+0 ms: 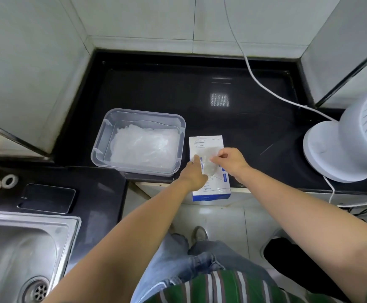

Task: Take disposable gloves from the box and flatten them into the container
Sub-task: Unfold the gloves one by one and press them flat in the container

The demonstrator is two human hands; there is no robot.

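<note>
Black counter is being used in a tiled corner. At its front edge a clear glove (pixel 208 159) is being pinched by the right hand (pixel 230 160) over the box (pixel 206 141), which is being pressed by the left hand (pixel 194 172) with a straight finger, likely to steady it. Just left, flattened gloves (pixel 143 147) are being kept in the container (pixel 99 150).

White box (pixel 208 189) (blue edges), black counter (pixel 156 88).

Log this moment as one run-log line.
stage: pick | left hand: presses box | right hand: pinches glove over box | container: holds glove pile
</note>
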